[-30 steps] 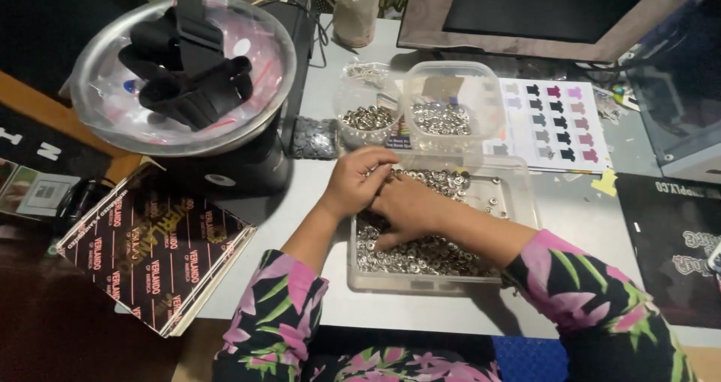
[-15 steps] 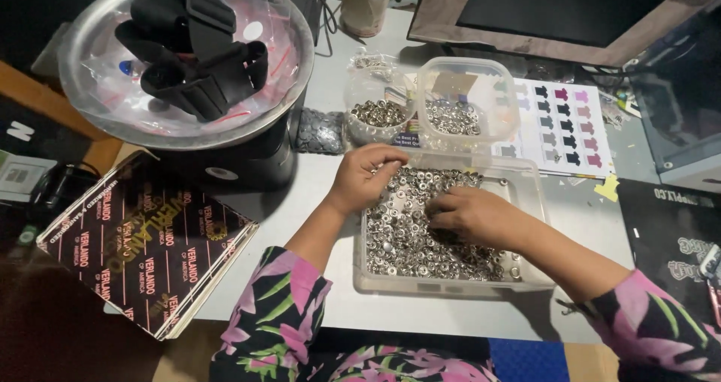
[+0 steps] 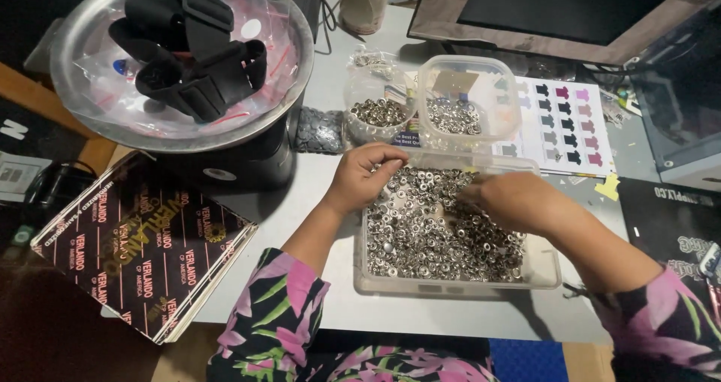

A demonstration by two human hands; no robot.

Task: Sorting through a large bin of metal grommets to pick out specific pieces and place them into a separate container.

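Note:
A clear rectangular plastic tray in front of me holds a heap of small silver metal rings. My left hand rests at the tray's far left corner, its fingers curled and pinched together on a few rings. Over the right half of the heap my right hand is blurred, knuckles up, fingers reaching left into the rings. Whether it holds any is hidden.
Behind the tray stand a round tub and a square tub of similar rings, beside a sheet of coloured shirt shapes. A metal bowl with black straps sits far left. A black printed stack lies near left.
My hands, first together at the tray's far left, have parted. The right hand has moved to the right over the heap. The left hand stays at the corner.

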